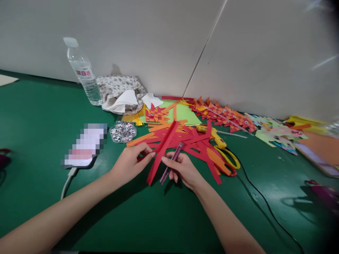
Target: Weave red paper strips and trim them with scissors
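"Spreading across the lower frame, the green counter (119, 225) carries it all?"

"Yes, with loose paper strips (202, 148) heaped right of centre."

"And the hands?"

"The left hand (127, 162), left of centre, has thumb and forefinger together on the paper's edge. The right hand (186, 171) is curled around a tool, its thumb tip by the paper."

"Where's the paper itself?"

"Mid-frame, slanting above the counter: one long red strip (155, 171), seemingly creased lengthwise. I'd judge it very light, stiffer along the fold, but easily bent or torn."

"Best hold?"

"A gentle pinch near the middle, on the crease; squeezing hard could kink it."

"And the tool?"

"Slim, pinkish, shiny (177, 151); probably rigid, perhaps slippery. Grip it mid-length. I can't tell its exact kind."
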{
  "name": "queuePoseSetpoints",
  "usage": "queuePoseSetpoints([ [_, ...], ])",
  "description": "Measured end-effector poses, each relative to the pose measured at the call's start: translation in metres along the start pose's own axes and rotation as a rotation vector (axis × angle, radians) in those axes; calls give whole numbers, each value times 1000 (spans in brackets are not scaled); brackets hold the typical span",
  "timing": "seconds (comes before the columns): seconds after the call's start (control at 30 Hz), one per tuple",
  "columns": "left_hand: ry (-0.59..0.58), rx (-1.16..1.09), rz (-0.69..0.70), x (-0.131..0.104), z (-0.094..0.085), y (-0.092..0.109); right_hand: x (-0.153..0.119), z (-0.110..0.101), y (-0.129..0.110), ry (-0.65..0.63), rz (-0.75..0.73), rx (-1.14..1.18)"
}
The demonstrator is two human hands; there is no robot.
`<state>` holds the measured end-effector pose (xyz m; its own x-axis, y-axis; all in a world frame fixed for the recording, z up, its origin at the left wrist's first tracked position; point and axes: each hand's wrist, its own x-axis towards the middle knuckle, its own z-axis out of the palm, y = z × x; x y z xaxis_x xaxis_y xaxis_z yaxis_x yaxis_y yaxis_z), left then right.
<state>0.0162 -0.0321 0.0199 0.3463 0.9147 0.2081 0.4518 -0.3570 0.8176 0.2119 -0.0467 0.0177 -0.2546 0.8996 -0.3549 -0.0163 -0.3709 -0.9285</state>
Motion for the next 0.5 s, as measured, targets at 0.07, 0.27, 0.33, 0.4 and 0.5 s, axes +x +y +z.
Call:
queuePoseSetpoints([
  [0.07, -17, 21, 21, -1, 0, 0, 0, 0, 1, 16, -1, -13],
  [0.27, -92, -211, -99, 3, 2, 0, 0, 0, 3, 88, -12, -19],
  [0.33, -126, -319, -138, 5, 4, 0, 0, 0, 3, 84, -9, -30],
  [0.4, -153, -400, -171, 6, 5, -1, 0, 0, 3, 80, -6, -44],
  [0.5, -171, -476, -218, 6, 6, -2, 0, -1, 4, 61, -10, -63],
])
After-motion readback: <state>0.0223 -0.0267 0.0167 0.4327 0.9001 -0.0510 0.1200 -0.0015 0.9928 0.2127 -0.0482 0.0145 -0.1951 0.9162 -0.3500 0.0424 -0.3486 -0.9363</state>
